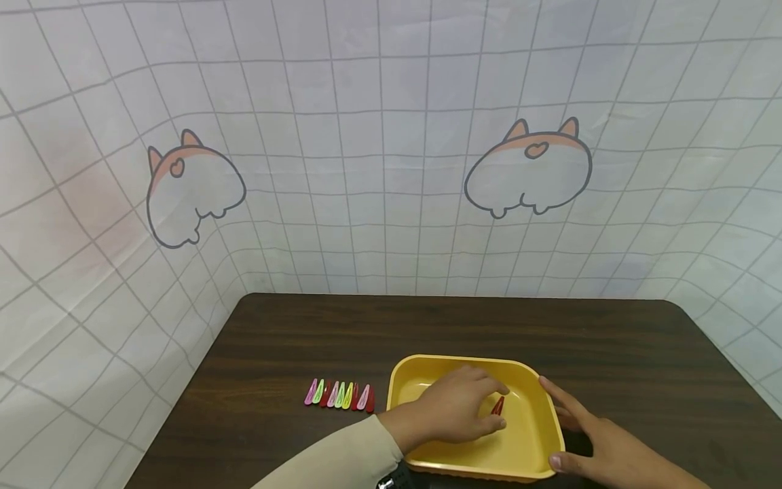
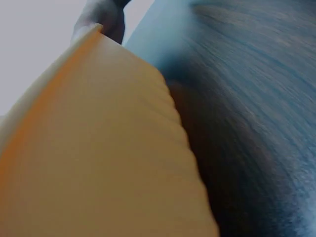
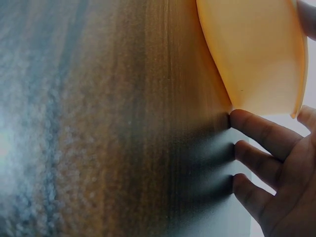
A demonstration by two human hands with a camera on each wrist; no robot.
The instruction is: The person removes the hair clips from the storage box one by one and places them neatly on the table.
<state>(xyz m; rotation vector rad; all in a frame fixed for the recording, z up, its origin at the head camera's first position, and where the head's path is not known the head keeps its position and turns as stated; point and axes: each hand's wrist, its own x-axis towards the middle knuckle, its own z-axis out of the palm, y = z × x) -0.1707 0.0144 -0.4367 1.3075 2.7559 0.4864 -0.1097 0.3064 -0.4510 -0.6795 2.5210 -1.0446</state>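
Observation:
A yellow plastic tray [image 1: 525, 435] sits near the front of the dark table. Over its inside reaches my left hand [image 1: 455, 407], thumb and forefinger spread apart. Between those two fingertips, a red hair clip [image 1: 497, 406] shows against the tray floor. My right hand [image 1: 589, 435] rests against the tray's right side, forefinger by the far corner and thumb by the near one. The right wrist view shows other fingers of the right hand [image 3: 281, 168] stretched out, tips down on the table. In the left wrist view the tray's outer wall [image 2: 113, 128] fills much of the picture.
Left of the tray, several hair clips [image 1: 339, 395] in pink, green, yellow and red lie side by side in a row. The wood-grain table [image 1: 275, 339] meets a white grid-patterned cloth [image 1: 366, 204] at the back and sides.

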